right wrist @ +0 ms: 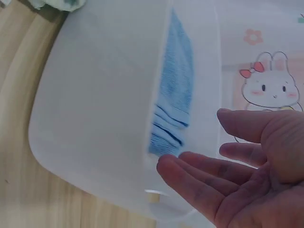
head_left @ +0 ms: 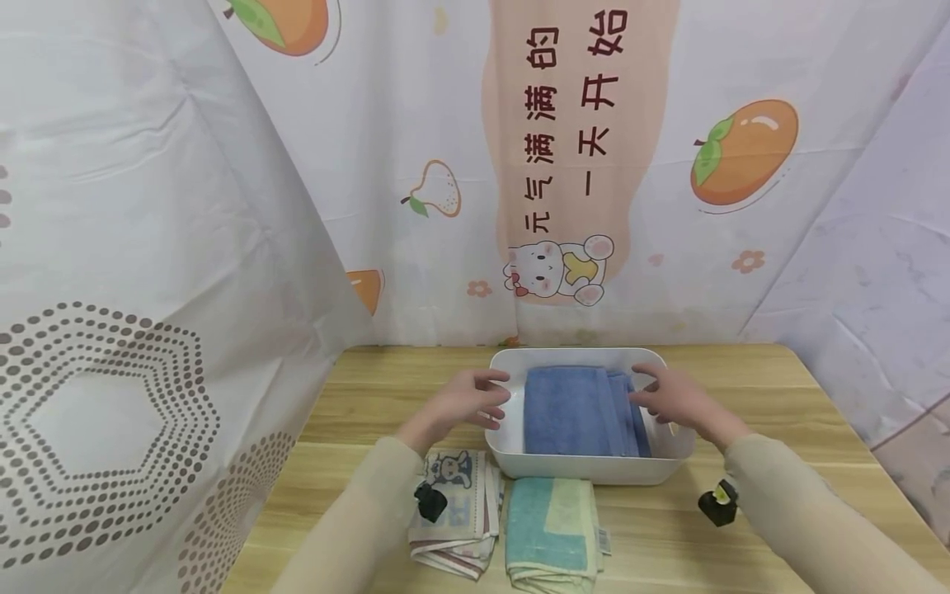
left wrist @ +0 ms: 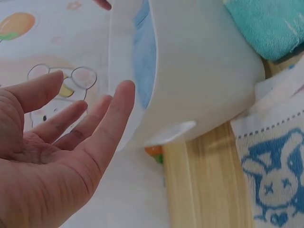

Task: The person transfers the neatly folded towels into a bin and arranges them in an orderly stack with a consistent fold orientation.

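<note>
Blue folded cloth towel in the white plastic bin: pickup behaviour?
The blue folded cloth towel is probably floppy, given its soft-looking fabric. It may unfold if pinched by one layer, since stacked edges show at its right. Rolling seems unlikely: it lies flat in the white plastic bin.

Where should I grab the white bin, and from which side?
I'd grip the white bin by its end slots, left hand from its left, right hand from its right: each short end has one cut through its wall.
</note>
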A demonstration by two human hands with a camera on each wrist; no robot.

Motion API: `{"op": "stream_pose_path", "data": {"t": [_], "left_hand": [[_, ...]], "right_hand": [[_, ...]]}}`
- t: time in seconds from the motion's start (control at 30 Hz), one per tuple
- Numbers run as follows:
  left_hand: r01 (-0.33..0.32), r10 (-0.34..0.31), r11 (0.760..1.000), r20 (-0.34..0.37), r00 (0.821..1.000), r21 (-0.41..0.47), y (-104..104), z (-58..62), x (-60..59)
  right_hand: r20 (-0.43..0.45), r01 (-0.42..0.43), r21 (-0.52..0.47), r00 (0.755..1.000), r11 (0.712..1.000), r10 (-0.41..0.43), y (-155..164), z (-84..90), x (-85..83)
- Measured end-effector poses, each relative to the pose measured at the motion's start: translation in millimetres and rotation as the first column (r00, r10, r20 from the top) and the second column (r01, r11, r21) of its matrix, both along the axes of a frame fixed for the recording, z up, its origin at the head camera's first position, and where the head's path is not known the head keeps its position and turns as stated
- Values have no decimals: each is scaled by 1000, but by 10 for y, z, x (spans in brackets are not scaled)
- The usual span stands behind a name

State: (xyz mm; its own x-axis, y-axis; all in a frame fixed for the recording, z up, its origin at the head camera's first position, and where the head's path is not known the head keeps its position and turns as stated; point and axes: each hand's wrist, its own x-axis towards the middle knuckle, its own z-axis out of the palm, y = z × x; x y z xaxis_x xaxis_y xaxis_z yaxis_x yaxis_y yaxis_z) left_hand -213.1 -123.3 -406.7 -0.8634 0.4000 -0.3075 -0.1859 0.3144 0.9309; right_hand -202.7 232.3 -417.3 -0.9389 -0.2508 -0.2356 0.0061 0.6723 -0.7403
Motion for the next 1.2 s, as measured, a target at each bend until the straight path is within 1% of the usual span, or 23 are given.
{"op": "stream_pose_path", "data": {"t": [0.13, 0.23, 0.4, 0.47, 0.67, 0.8, 0.9, 1.0, 1.2], "left_hand": [[-11, 11, 1000, -3, 1000, 11, -147, 36, 26], [-11, 11, 1000, -6, 1000, 13, -271, 38, 48], [-28, 28, 1000, 14, 999, 11, -483, -11, 100], [-45, 44, 999, 27, 999, 11, -560, -40, 125], [-95, 94, 995, 68, 993, 3, -748, -141, 195], [-134, 134, 991, 85, 987, -7, -868, -232, 241], [-146, 146, 989, 95, 985, -7, -966, -308, 270], [-146, 145, 989, 114, 983, -2, -1056, -384, 294], [-147, 145, 989, 139, 980, 4, -1174, -523, 342]], "right_hand": [[35, 45, -40, 998, 998, -43, 96, 79, -2], [43, 78, -63, 996, 995, -75, 177, 124, -3], [26, 103, -85, 995, 991, -101, 301, 171, 5], [16, 109, -88, 994, 990, -108, 341, 174, 8], [9, 134, -92, 991, 987, -134, 461, 150, 13], [-4, 146, -99, 989, 984, -147, 534, 112, 9], [-3, 151, -87, 988, 985, -152, 585, 70, 7], [18, 147, -81, 989, 986, -146, 629, 28, 19], [95, 131, -105, 988, 986, -121, 691, -100, 19]]}}
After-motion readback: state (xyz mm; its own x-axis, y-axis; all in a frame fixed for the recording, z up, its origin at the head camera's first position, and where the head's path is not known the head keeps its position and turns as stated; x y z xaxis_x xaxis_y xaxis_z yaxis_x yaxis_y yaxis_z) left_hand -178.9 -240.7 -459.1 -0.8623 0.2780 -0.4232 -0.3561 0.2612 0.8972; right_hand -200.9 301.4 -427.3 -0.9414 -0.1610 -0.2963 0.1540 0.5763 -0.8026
